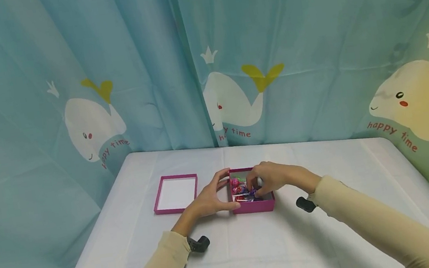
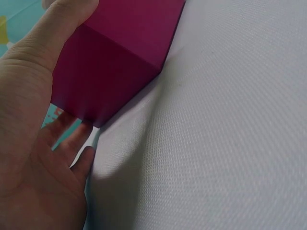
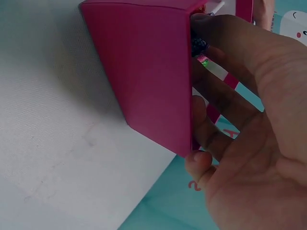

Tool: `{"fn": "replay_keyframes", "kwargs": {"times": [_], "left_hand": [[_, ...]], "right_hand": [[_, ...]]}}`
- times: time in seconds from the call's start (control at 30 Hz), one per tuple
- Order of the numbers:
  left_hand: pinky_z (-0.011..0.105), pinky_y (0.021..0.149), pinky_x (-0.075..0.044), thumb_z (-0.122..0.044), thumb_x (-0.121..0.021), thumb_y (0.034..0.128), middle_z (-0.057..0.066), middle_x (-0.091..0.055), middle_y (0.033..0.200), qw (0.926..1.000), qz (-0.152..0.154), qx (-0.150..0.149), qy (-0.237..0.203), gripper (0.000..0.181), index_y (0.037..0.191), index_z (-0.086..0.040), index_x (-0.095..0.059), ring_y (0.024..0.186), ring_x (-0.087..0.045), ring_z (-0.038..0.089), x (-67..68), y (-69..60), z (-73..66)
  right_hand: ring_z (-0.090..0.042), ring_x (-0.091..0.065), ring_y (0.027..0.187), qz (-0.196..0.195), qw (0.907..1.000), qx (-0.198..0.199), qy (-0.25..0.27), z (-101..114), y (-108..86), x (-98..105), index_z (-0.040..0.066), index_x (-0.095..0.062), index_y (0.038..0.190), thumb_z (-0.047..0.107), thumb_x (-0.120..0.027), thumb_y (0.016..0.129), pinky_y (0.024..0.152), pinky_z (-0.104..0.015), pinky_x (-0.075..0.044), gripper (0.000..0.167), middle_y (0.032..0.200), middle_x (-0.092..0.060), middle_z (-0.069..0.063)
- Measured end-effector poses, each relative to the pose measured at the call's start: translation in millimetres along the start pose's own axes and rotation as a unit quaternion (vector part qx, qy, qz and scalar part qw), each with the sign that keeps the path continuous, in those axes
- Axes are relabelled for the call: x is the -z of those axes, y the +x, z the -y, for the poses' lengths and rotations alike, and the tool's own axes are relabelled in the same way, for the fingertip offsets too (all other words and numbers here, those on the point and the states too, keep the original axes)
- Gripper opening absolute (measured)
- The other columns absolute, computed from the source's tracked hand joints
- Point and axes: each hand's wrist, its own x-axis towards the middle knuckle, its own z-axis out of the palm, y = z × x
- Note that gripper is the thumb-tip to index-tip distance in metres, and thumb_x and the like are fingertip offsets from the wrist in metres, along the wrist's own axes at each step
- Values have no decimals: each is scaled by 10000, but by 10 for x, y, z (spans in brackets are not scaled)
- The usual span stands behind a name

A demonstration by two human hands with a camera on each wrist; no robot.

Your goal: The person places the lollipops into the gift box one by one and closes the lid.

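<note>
A magenta open-topped box point(image 1: 253, 207) stands on the white table, holding several wrapped lollipops point(image 1: 240, 190) with white sticks. My left hand point(image 1: 207, 201) grips its left side, thumb at the front corner and fingers toward the back. In the left wrist view that thumb lies over a corner of the box point(image 2: 105, 57). Reaching in over the right wall, my right hand point(image 1: 271, 175) has its fingers inside the box. The right wrist view shows a dark blue-purple wrapped lollipop point(image 3: 198, 46) between thumb and forefinger; its stick is mostly hidden.
To the left of the box lies its magenta-rimmed lid point(image 1: 175, 193), white inside facing up. A blue curtain point(image 1: 156, 69) printed with whales hangs behind the table point(image 1: 264, 255). Each wrist carries a small black camera point(image 1: 200, 244).
</note>
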Motion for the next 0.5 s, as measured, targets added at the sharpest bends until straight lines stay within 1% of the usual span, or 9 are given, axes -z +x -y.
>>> {"fn": "replay_keyframes", "kwargs": {"times": [0.2,0.37,0.5], "left_hand": [[517,1215,-285,-406,-897,790,33,-238,1685,10000,5,28,-12,1115,1635,-230,-191,1507,-349,253,-3,4,7],[505,1218,-282,-407,-902,782,18,-241,1684,10000,-15,90,-6,1120,1635,-243,-195,1507,-347,241,2,3,-2],[502,1219,-280,-405,-906,779,15,-242,1684,10000,-23,86,-1,1122,1634,-243,-197,1505,-351,237,4,5,3]], "right_hand": [[-110,-585,819,61,10000,-58,38,-2,5,0,196,-759,1010,156,-821,881,763,-324,-516,148,891,-687,112],[-120,-582,822,40,9999,-102,-4,-15,16,-8,198,-757,1025,166,-824,880,755,-323,-508,163,894,-685,115],[-110,-576,808,19,9999,-115,-23,-19,19,-10,194,-752,1034,172,-827,876,739,-314,-502,176,891,-685,115]]}}
